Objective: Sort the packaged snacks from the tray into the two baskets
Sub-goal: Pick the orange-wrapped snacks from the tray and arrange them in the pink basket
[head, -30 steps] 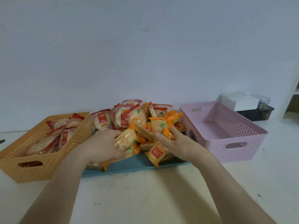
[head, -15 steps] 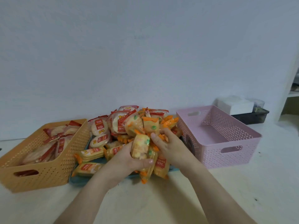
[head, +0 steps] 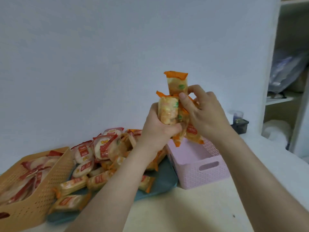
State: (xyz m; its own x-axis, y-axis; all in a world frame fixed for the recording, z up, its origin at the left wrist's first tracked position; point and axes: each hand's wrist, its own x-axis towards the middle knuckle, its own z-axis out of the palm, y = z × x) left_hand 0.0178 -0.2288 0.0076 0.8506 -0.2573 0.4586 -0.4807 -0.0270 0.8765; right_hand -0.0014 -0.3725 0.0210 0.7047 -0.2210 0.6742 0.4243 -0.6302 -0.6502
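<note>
since half a second ago both hands have lifted off the tray, carrying a bunch of orange-edged packets up above the pink basket. the left hand wraps its fingers round the bunch from below. the right hand pinches it from the side, thumb on the front. one packet stands upright over the rest. the pink basket sits just right of the teal tray, where mixed packets lie heaped. the orange basket, left of the tray, holds red-labelled round packets.

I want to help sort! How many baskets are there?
2. The orange basket is at the left of the blue tray, the pink basket at its right. None seems hidden.
</note>
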